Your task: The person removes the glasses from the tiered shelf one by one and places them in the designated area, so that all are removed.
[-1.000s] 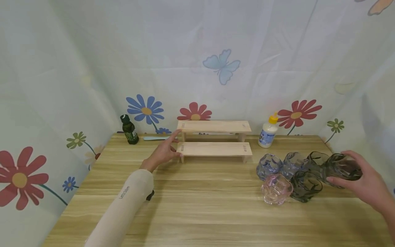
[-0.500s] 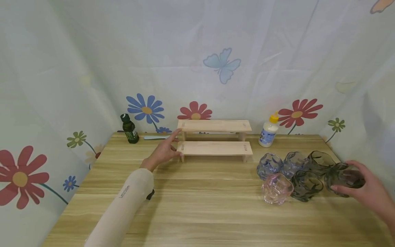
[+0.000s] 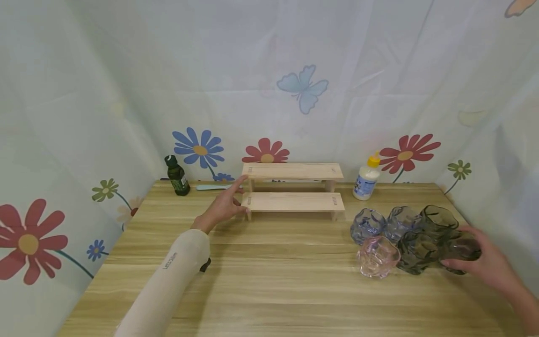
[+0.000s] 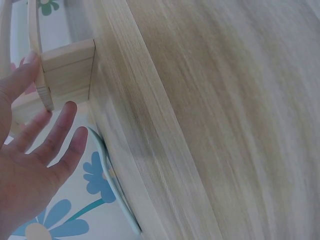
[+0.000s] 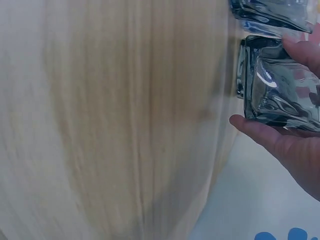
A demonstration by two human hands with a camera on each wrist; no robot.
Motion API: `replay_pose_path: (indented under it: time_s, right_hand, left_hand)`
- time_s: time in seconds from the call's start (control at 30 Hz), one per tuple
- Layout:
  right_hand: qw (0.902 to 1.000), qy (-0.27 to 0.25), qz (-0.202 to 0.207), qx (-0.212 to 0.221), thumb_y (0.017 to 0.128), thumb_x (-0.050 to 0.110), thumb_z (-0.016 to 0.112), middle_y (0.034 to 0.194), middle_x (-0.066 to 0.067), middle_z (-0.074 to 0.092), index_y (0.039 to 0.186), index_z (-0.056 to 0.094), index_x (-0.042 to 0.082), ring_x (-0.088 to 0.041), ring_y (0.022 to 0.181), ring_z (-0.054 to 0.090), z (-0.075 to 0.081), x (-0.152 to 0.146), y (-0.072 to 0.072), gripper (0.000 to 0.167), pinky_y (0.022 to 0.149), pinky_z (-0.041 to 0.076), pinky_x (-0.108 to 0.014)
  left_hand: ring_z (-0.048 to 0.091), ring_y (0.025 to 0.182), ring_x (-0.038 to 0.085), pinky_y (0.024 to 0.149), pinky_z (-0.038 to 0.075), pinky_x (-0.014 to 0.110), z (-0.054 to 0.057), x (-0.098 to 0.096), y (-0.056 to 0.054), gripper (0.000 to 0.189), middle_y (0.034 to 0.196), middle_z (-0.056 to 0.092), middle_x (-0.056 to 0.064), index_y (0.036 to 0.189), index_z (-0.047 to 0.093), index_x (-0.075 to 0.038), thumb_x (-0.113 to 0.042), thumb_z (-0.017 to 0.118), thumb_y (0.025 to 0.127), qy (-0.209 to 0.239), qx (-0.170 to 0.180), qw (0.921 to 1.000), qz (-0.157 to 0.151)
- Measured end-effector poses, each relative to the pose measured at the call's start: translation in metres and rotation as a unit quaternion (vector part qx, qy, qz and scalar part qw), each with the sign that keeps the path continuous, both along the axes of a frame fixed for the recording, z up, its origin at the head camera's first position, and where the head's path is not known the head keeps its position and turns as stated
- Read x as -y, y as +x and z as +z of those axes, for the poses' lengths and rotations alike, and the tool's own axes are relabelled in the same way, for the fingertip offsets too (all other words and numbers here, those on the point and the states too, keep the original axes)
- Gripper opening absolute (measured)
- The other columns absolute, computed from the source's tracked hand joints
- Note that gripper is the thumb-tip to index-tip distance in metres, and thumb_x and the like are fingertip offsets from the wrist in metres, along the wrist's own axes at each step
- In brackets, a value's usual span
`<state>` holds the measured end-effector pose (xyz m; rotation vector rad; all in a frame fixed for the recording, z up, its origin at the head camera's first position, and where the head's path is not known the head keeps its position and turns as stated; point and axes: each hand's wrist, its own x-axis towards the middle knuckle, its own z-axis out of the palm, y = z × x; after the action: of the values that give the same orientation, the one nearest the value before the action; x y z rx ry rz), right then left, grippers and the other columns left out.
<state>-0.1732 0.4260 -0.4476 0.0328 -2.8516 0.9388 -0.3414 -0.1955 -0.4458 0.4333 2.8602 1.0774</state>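
Observation:
A two-tier wooden shelf [image 3: 293, 202] stands near the back of the table. My left hand [image 3: 221, 206] holds its left end, with the thumb at the lower board's front edge. In the left wrist view, the thumb and index fingertip lie on either side of the board's end [image 4: 45, 95], other fingers spread. At the right, my right hand [image 3: 484, 257] grips a dark grey, wavy-walled glass [image 5: 280, 87] between thumb and fingers. It is right beside another dark glass [image 3: 417, 252]. A third dark glass [image 3: 440, 217], bluish glasses [image 3: 367, 225] and a pink glass [image 3: 378, 257] complete the cluster.
Behind the glasses is a white bottle with a yellow cap [image 3: 365, 180]. A dark green bottle [image 3: 178, 175] and a pale blue flat stick [image 3: 210, 187] lie toward the back left. Flowered curtain [image 3: 189, 84] encloses the table's back and sides.
My right hand has brought the dark glass nearer to me, then left, up against the front dark glass. The left hand stays at the wooden shelf.

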Motion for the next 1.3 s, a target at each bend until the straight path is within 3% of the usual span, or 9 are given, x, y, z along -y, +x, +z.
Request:
replay_pose_path:
  time_s: [0.43, 0.9, 1.3]
  right_hand:
    - [0.9996, 0.013, 0.009, 0.024, 0.080, 0.022, 0.085, 0.147, -0.050, 0.019, 0.152, 0.019, -0.005, -0.075, 0.123, 0.024, -0.005, -0.001, -0.009, 0.101, 0.086, 0.029, -0.077]
    - [0.9989, -0.016, 0.012, 0.043, 0.085, 0.023, 0.080, 0.149, -0.050, 0.010, 0.154, 0.011, -0.006, -0.076, 0.127, 0.015, -0.010, -0.004, -0.011, 0.102, 0.088, 0.025, -0.080]
    - [0.9987, -0.041, 0.017, 0.025, 0.085, 0.019, 0.080, 0.152, -0.049, 0.006, 0.152, 0.012, -0.008, -0.075, 0.128, 0.015, -0.018, -0.004, -0.011, 0.099, 0.090, 0.024, -0.080]
  left_hand:
    - [0.072, 0.091, 0.030, 0.078, 0.058, 0.043, 0.003, 0.001, 0.000, 0.103, 0.145, 0.052, 0.022, 0.160, 0.015, -0.036, -0.015, 0.082, 0.084, 0.003, -0.016, 0.9998, -0.013]
    - [0.071, 0.090, 0.029, 0.076, 0.057, 0.040, 0.002, 0.001, 0.001, 0.104, 0.145, 0.052, 0.023, 0.160, 0.015, -0.036, -0.013, 0.082, 0.084, 0.009, -0.012, 0.9998, -0.012]
    - [0.072, 0.090, 0.029, 0.075, 0.058, 0.040, 0.002, 0.000, 0.002, 0.103, 0.145, 0.053, 0.024, 0.159, 0.017, -0.036, -0.010, 0.082, 0.083, 0.011, -0.006, 0.9999, -0.010]
